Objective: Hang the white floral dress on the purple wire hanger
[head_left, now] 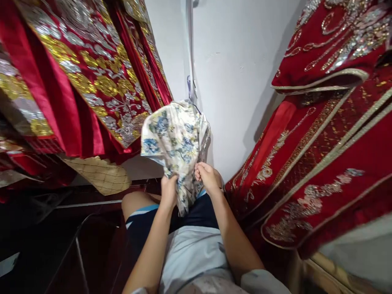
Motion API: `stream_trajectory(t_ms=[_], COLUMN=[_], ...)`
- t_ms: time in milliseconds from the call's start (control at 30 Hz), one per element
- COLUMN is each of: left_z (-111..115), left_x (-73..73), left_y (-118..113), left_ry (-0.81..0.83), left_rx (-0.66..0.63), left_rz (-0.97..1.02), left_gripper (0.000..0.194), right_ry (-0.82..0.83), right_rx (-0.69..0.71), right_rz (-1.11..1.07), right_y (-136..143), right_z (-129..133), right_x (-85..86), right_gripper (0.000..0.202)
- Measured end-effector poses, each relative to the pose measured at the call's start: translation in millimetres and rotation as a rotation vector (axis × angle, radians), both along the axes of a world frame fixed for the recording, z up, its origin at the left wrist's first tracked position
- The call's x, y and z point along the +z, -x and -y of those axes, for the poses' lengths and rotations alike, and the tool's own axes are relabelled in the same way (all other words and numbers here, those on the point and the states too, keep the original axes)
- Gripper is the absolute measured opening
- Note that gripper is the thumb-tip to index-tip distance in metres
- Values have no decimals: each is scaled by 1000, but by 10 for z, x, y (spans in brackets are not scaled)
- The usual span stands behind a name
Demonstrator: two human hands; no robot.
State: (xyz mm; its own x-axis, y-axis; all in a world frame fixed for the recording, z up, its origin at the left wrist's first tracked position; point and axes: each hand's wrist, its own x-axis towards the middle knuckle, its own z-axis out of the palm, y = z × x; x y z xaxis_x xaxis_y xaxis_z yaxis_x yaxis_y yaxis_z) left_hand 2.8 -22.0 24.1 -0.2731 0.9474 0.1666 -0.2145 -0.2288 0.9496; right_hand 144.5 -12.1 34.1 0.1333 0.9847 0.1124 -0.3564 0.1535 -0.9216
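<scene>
A cream floral short-sleeved top [180,134] with blue and yellow flowers hangs in front of me. A dark hanger [196,108] shows at its neck, below a blue hook or clip [189,83]. My left hand [169,191] is closed on the left side of the top, low down. My right hand [206,174] is closed on the right edge at about the same height. The cloth is gathered and creased between both hands, and its lower end drops over my lap.
Red costumes with gold and silver embroidery [104,77] hang on the left. More red beaded garments [306,163] hang close on the right. Ahead is a pale wall [239,73] with a white vertical strip [187,36]. A dark floor [101,245] lies at lower left.
</scene>
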Motion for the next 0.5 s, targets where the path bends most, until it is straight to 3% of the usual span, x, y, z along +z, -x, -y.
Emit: stream_trajectory(t_ms=[100,167,233,333,500], left_z=[-76,-57,-14,16,-22], left_x=[-101,-175,-240,-294,-261], left_y=[67,18,-91,-246,-249], left_ry=[-183,-338,-457,-471,-486], left_rx=[416,508,359,64,-83], left_rz=[-167,-398,-602,-678,-711], left_gripper=[38,40,37,27,4], right_ry=[20,17,-14,-81,-100], right_rx=[-233,-371,-420,-348,-326], right_rz=[-70,-116,-153,-150,-103], right_y=[114,229,362,512,457], right_z=[33,85,154,250,262], right_x=[-42,-68,-78,-61,25], right_gripper=[31,32,32,31,31])
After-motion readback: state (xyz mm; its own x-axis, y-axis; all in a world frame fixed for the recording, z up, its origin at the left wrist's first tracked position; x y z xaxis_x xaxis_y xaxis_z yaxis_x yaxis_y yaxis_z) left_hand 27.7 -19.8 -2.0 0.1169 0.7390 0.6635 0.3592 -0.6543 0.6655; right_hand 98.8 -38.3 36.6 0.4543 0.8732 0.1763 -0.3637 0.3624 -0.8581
